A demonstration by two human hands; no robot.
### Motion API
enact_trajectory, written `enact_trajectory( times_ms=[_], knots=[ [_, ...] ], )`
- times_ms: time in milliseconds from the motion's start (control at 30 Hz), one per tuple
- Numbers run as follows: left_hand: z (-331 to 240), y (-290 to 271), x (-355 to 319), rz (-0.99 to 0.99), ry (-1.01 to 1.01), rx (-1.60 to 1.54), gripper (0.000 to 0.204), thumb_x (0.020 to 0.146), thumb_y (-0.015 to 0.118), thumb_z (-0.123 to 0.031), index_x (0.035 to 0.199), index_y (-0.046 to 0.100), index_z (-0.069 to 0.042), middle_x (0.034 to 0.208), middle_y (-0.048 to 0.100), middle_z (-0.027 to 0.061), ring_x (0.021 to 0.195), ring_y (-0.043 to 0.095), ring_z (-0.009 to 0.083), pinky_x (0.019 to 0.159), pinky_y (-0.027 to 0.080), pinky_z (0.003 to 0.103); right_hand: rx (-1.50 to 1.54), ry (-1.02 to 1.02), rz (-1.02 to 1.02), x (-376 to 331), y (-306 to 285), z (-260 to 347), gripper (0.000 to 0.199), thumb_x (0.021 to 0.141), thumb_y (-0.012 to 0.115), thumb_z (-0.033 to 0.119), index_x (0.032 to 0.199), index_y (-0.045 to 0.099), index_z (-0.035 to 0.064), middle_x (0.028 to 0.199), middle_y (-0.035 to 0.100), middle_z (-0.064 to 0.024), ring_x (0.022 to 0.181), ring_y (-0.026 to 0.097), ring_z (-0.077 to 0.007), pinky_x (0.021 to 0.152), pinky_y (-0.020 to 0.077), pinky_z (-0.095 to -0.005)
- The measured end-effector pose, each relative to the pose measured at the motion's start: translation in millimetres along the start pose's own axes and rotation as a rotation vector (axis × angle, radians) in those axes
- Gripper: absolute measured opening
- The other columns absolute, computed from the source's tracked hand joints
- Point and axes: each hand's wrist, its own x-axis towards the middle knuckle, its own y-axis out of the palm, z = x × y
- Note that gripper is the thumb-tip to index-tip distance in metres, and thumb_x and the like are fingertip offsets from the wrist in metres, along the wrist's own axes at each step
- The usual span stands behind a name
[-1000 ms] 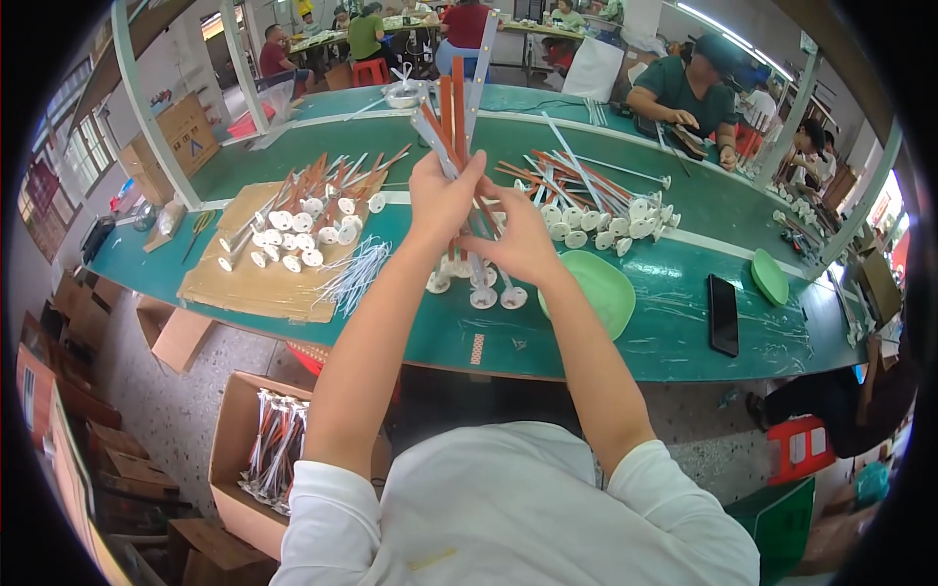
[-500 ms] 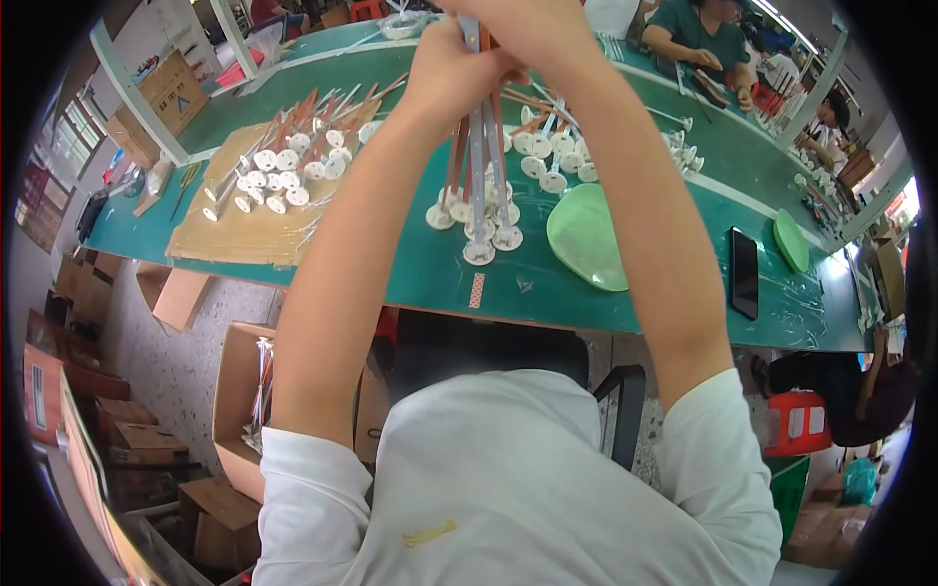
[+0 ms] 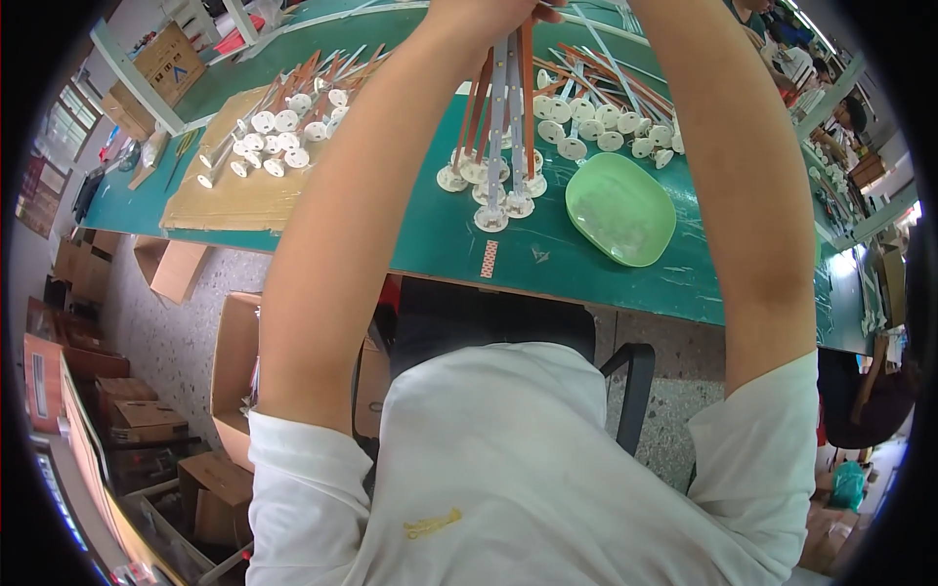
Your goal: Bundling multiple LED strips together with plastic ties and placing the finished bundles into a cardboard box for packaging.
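At the top edge, my left hand (image 3: 498, 14) is closed around the upper ends of a bundle of long narrow strips (image 3: 500, 107), some grey-white with small dots, others reddish-brown. The bundle stands nearly upright, its round white end discs (image 3: 491, 217) at the green tabletop. Most of the left fingers are cut off by the picture's edge. My right forearm (image 3: 733, 146) reaches up and out of view, its hand hidden beyond the top. Right of the bundle lies a light green plastic dish (image 3: 621, 210). A small dotted strip piece (image 3: 490, 259) lies near the table's front edge.
More disc-ended strips lie in a pile on a brown cardboard sheet (image 3: 210, 207) at the left, and another pile (image 3: 606, 127) sits behind the dish. A cardboard box (image 3: 234, 361) stands on the floor. A black chair armrest (image 3: 637, 400) is beside me.
My right hand has come away from the bundle and moved up and right out of view. The left hand still grips the strips. The view has shifted slightly.
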Motion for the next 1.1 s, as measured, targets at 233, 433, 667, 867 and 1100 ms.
enact_trajectory(
  times_ms=[233,433,667,867,1100],
  knots=[
    [22.5,-3.4,40.3,-0.391,0.875,0.856,0.014,0.089,0.063,-0.016,0.1,0.061,-0.007,0.081,0.064,0.0089,0.065,0.064,0.0183,0.061,0.051,0.031,-0.094,-0.202,-0.032,14.5,2.3,3.5,0.052,0.081,0.061,0.051,0.105,0.071,0.0058,0.106,0.069,-0.0175,0.098,0.065,-0.0344,0.089,0.0494,-0.0397],
    [13.9,-22.2,23.3,-0.087,0.193,0.236,0.021,0.087,0.063,-0.02,0.104,0.055,-0.01,0.088,0.059,0.0058,0.077,0.059,0.0184,0.07,0.047,0.033,0.019,-0.132,0.078,12.9,-13.5,-4.0,0.056,0.075,0.067,0.053,0.103,0.071,0.0057,0.105,0.069,-0.0167,0.097,0.065,-0.0331,0.089,0.0499,-0.0382],
    [-43.1,-29.9,-6.1,-0.181,0.168,0.236,0.021,0.089,0.065,-0.02,0.075,0.059,-0.005,0.057,0.047,-0.0019,0.047,0.044,0.0079,0.044,0.034,0.025,0.754,-0.168,-0.67,-10.6,38.1,-44.3,0.068,0.073,0.08,0.011,0.131,0.046,-0.0003,0.12,0.058,-0.012,0.111,0.058,-0.0192,0.091,0.0509,-0.0328],
    [-84.7,-23.6,-9.8,0.079,0.062,-0.183,0.015,0.094,0.061,-0.017,0.085,0.056,-0.005,0.051,0.032,-0.0074,0.042,0.027,0.0032,0.042,0.02,0.024,1.061,-0.005,-0.012,-46.2,115.9,-20.3,0.073,0.068,0.086,0.015,0.129,0.048,0.001,0.123,0.059,-0.0101,0.116,0.056,-0.0193,0.101,0.044,-0.0388],
    [-94.3,-44.4,-32.2,0.35,0.219,-0.085,0.041,0.092,0.061,-0.03,0.12,0.053,-0.001,0.074,0.058,0.0046,0.069,0.058,0.0135,0.067,0.046,0.028,1.305,-0.076,-0.003,-35.3,104.5,18.6,0.018,0.083,0.071,0.016,0.081,0.063,0.0002,0.068,0.062,-0.006,0.062,0.061,-0.0164,0.057,0.0459,-0.0274]
  ],
)
